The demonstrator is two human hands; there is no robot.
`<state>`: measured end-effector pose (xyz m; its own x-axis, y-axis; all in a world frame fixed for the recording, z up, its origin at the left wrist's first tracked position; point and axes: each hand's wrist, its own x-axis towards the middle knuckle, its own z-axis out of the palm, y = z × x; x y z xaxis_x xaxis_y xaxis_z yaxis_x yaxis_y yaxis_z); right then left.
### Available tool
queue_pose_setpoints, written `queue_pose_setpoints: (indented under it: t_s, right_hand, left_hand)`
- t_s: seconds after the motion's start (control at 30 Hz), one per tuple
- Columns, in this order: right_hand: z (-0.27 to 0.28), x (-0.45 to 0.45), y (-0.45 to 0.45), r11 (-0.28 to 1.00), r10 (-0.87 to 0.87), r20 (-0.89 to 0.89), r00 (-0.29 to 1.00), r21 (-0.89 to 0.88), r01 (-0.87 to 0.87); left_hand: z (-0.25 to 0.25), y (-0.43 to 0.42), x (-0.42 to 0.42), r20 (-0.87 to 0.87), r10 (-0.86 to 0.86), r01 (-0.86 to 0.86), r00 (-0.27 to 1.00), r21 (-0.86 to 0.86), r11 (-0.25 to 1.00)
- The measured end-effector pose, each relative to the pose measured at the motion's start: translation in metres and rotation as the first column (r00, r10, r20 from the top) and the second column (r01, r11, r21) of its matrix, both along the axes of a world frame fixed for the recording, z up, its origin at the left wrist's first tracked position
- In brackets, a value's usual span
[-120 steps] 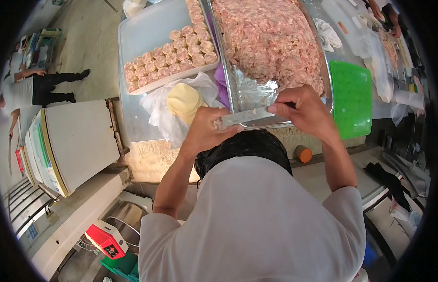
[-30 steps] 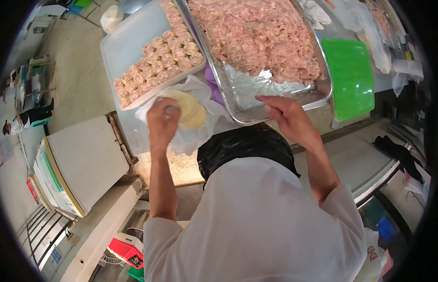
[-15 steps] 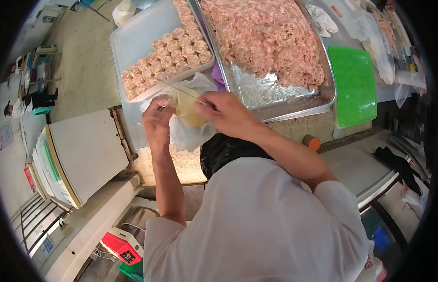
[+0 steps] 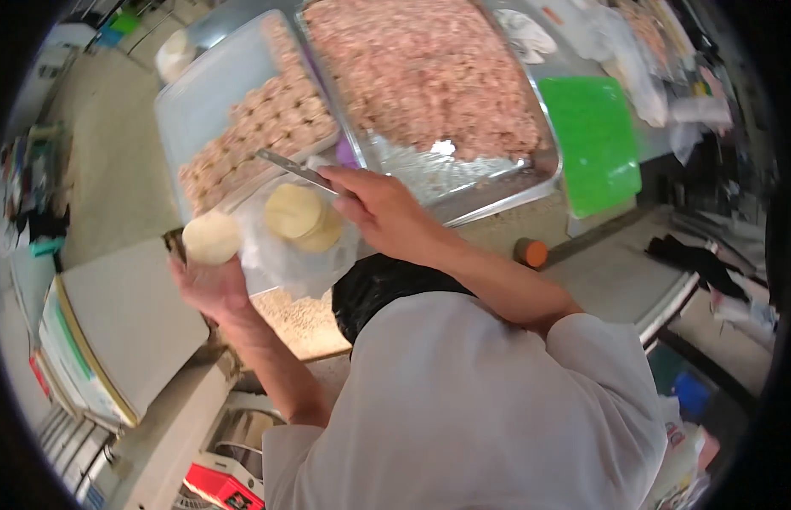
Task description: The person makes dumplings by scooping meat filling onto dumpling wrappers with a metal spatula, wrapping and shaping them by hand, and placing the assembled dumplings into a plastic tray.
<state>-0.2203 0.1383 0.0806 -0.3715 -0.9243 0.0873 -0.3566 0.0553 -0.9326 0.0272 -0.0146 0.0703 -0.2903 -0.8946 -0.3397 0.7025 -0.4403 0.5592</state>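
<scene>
My left hand (image 4: 213, 289) is out to the left, holding one round, pale dumpling wrapper (image 4: 212, 237) on its fingers. In my right hand (image 4: 380, 206) is a flat metal spreading blade (image 4: 292, 170), pointing up and left; its handle is hidden in my fist. Between the hands, a stack of round yellowish wrappers (image 4: 294, 211) lies on a white plastic bag (image 4: 272, 263). Beyond it, rows of open-topped meat dumplings (image 4: 281, 115) sit in a translucent plastic tray (image 4: 196, 106). A large metal tray (image 4: 463, 200) beside it holds pink minced meat (image 4: 429, 76).
A green board or lid (image 4: 589, 144) lies right of the metal tray. Behind it are a white cloth (image 4: 525, 36) and plastic bags (image 4: 638, 81). An orange-ended cylinder (image 4: 531, 252) is near the table's front edge. A white cabinet (image 4: 128, 319) stands at left.
My left hand has moved left and down, away from the stack, with one wrapper. The blade is off the stack in my right hand. The whole view has shifted slightly.
</scene>
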Motion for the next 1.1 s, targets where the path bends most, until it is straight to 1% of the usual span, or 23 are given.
queue_pose_setpoints:
  t_s: [0.03,0.07,0.1,0.13,0.17,0.2,0.27,0.37,0.47,0.5,0.57,0.6,0.67,0.7,0.77,0.8,0.87,0.97,1.07,1.1]
  right_hand:
    - [0.004,-0.017,0.017,0.997,-0.019,-0.109,0.994,-0.076,0.011]
    - [0.009,-0.035,0.036,0.988,-0.039,-0.212,0.976,-0.152,0.006]
    - [0.019,-0.060,0.060,1.000,-0.001,-0.323,0.946,0.017,0.007]
    - [0.028,-0.087,0.085,0.983,0.057,-0.419,0.906,0.184,0.023]
    - [0.034,-0.112,0.108,0.946,0.091,-0.530,0.843,0.312,0.093]
    - [0.038,-0.133,0.125,0.889,0.145,-0.625,0.767,0.423,0.176]
    - [0.037,-0.158,0.145,0.774,0.136,-0.679,0.722,0.528,0.350]
    - [0.009,-0.160,0.154,0.834,0.208,-0.741,0.639,0.476,0.280]
    - [0.018,-0.153,0.151,0.768,0.292,-0.717,0.633,0.570,0.292]
    - [0.020,-0.156,0.151,0.788,0.272,-0.719,0.639,0.548,0.281]
    - [0.023,-0.165,0.149,0.827,0.235,-0.727,0.646,0.498,0.260]
    - [0.018,-0.165,0.148,0.810,0.252,-0.702,0.666,0.530,0.252]
    - [0.003,-0.161,0.145,0.775,0.280,-0.649,0.708,0.588,0.233]
    - [0.006,-0.160,0.147,0.753,0.329,-0.637,0.698,0.622,0.213]
    - [0.016,-0.162,0.149,0.710,0.426,-0.613,0.665,0.682,0.175]
    - [0.014,-0.168,0.152,0.724,0.387,-0.629,0.675,0.660,0.200]
    - [0.005,-0.183,0.155,0.747,0.311,-0.654,0.689,0.616,0.248]
    - [0.008,-0.179,0.154,0.756,0.304,-0.671,0.676,0.602,0.257]
    - [0.016,-0.165,0.142,0.685,0.388,-0.546,0.743,0.710,0.164]
    - [0.013,-0.164,0.138,0.696,0.409,-0.534,0.740,0.707,0.125]
  left_hand:
    - [-0.007,0.000,0.003,0.033,-0.002,0.003,0.999,-0.017,1.000]
    - [-0.016,0.002,0.001,0.105,-0.037,0.036,0.994,0.009,0.999]
    - [-0.027,0.005,0.000,0.179,-0.067,0.062,0.982,0.034,0.998]
    - [-0.036,0.008,-0.001,0.253,-0.095,0.083,0.963,0.057,0.995]
    - [-0.042,0.016,-0.005,0.068,-0.204,0.202,0.977,0.033,0.979]
    - [-0.038,0.025,-0.017,0.055,-0.211,0.204,0.976,0.111,0.973]
    - [-0.026,0.050,-0.046,0.037,-0.223,0.205,0.974,0.273,0.940]
    - [-0.036,0.074,-0.076,0.042,-0.394,0.377,0.918,0.211,0.902]
    - [-0.029,0.084,-0.093,0.023,-0.472,0.456,0.882,0.216,0.863]
    - [-0.028,0.084,-0.093,0.005,-0.493,0.481,0.870,0.211,0.851]
    - [-0.028,0.082,-0.096,0.073,-0.480,0.460,0.874,0.189,0.867]
    - [-0.028,0.083,-0.097,0.105,-0.470,0.448,0.877,0.179,0.876]
    - [-0.026,0.085,-0.095,0.078,-0.448,0.431,0.890,0.173,0.886]
    - [-0.024,0.084,-0.095,0.063,-0.440,0.425,0.896,0.165,0.890]
    - [-0.019,0.085,-0.092,0.119,-0.402,0.381,0.908,0.164,0.910]
    - [-0.017,0.086,-0.090,0.149,-0.384,0.360,0.911,0.164,0.918]
    - [-0.020,0.085,-0.086,0.136,-0.379,0.357,0.915,0.158,0.920]
    - [-0.022,0.089,-0.080,0.140,-0.371,0.343,0.918,0.187,0.920]
    - [-0.026,0.094,-0.081,0.122,-0.385,0.359,0.915,0.190,0.914]
    - [-0.029,0.095,-0.084,0.110,-0.390,0.368,0.914,0.182,0.912]
